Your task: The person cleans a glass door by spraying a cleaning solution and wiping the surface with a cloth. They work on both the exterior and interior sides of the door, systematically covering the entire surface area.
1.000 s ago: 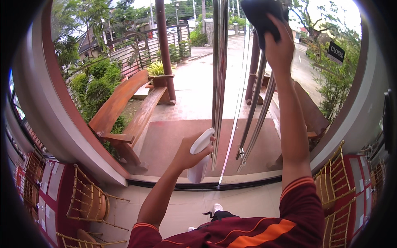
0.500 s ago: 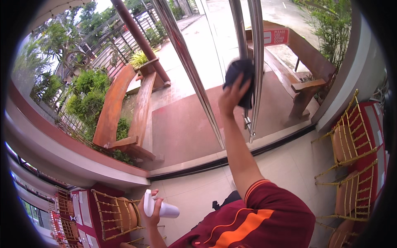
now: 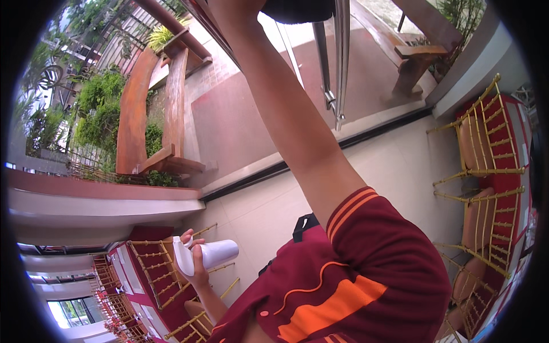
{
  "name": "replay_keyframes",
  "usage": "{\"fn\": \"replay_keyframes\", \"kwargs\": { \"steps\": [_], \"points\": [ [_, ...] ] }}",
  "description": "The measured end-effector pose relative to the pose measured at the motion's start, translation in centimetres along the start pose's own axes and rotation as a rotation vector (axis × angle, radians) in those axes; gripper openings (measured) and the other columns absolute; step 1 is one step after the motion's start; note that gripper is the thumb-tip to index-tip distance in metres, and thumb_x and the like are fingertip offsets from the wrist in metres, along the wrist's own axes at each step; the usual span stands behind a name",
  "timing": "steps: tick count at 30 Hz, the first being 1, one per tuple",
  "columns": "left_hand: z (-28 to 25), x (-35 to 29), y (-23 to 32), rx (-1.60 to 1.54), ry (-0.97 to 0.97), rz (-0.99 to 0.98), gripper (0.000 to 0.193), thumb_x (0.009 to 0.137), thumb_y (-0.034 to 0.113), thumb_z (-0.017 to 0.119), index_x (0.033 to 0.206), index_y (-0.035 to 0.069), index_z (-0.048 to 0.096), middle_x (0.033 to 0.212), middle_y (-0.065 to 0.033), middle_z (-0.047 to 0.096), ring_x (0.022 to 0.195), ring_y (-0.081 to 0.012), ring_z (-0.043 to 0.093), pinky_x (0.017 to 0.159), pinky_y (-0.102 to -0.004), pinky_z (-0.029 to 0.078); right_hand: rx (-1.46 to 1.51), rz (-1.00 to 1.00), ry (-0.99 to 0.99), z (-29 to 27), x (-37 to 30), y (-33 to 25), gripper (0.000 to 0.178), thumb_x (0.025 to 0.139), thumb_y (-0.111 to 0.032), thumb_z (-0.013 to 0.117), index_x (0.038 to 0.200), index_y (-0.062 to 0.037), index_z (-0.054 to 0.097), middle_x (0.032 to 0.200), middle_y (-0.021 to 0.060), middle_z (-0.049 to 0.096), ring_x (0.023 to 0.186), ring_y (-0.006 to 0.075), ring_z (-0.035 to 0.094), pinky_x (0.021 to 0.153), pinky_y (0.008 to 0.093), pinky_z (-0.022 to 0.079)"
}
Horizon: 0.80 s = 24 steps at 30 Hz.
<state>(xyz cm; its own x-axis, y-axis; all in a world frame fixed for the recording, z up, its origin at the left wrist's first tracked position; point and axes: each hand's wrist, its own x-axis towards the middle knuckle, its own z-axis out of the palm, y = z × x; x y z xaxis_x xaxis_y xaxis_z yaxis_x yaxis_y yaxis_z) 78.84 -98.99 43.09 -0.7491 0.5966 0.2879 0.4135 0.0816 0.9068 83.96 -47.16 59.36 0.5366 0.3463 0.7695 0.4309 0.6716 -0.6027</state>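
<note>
Restaurant-like dining room, gold chairs (image 3: 479, 220), red-clothed tables (image 3: 515, 118)

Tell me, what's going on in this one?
A person in a maroon shirt is indoors, facing metal door handles. The left hand grips a white spray bottle. The right hand is at the picture's upper edge, with a dark cloth beside it; its grip is cut off from view. Wooden benches stand outside.

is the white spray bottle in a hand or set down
In a hand: the left hand grips the spray bottle near its top, the body sticking out.
</note>
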Motion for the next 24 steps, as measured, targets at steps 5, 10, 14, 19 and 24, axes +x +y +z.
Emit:
{"fn": "replay_keyframes", "kwargs": {
  "steps": [5,10,14,19,24],
  "points": [
    [0.1,0.2,0.2,0.039,-0.042,-0.054,0.037,0.088,0.002,0.065,0.124,-0.004,0.061,0.125,-0.0211,0.066,0.09,-0.0245,0.072,0.084,-0.0365,0.057,0.096,0.131,-0.076,-3.6,-12.6,8.4,0.076,0.086,0.005,0.057,0.158,-0.0004,0.031,0.159,0.0398,0.019,0.148,0.0568,0.023,0.123,0.0561,0.02],
    [-0.3,0.2,0.3,0.167,-0.023,-0.098,0.034,0.086,0.002,0.066,0.119,-0.005,0.062,0.123,-0.0207,0.066,0.09,-0.0237,0.072,0.084,-0.0362,0.057,-0.061,0.417,-0.193,-8.9,-32.2,21.8,0.071,0.091,-0.005,0.064,0.156,-0.0024,0.034,0.16,0.0399,0.016,0.147,0.0587,0.022,0.122,0.0627,0.02],
    [-0.6,0.0,0.2,0.188,0.012,-0.077,0.032,0.085,0.001,0.066,0.117,-0.005,0.063,0.12,-0.0215,0.067,0.086,-0.0232,0.072,0.08,-0.0356,0.059,-0.15,0.723,-0.308,-12.8,-38.2,28.2,0.057,0.085,-0.002,0.059,0.141,0.0033,0.052,0.147,0.0327,0.047,0.139,0.0489,0.041,0.117,0.0546,0.034],
    [-0.8,-1.2,-1.2,0.057,0.174,-0.092,0.033,0.086,-0.001,0.066,0.118,-0.006,0.063,0.12,-0.0208,0.067,0.085,-0.0222,0.072,0.079,-0.0355,0.059,0.43,1.027,-0.354,-15.8,-26.9,20.6,0.047,0.088,0.004,0.057,0.135,0.0011,0.061,0.122,0.0085,0.066,0.11,0.0184,0.063,0.099,0.032,0.048],
    [-0.5,-1.8,-3.6,0.01,0.149,-0.053,0.032,0.088,-0.002,0.067,0.119,-0.005,0.064,0.118,-0.0182,0.069,0.088,-0.0196,0.07,0.08,-0.0331,0.057,0.426,0.092,-0.461,-10.8,-2.0,3.6,0.047,0.093,-0.018,0.073,0.135,-0.0026,0.062,0.136,0.0172,0.063,0.122,0.0303,0.063,0.104,0.039,0.049]
  ]
}}
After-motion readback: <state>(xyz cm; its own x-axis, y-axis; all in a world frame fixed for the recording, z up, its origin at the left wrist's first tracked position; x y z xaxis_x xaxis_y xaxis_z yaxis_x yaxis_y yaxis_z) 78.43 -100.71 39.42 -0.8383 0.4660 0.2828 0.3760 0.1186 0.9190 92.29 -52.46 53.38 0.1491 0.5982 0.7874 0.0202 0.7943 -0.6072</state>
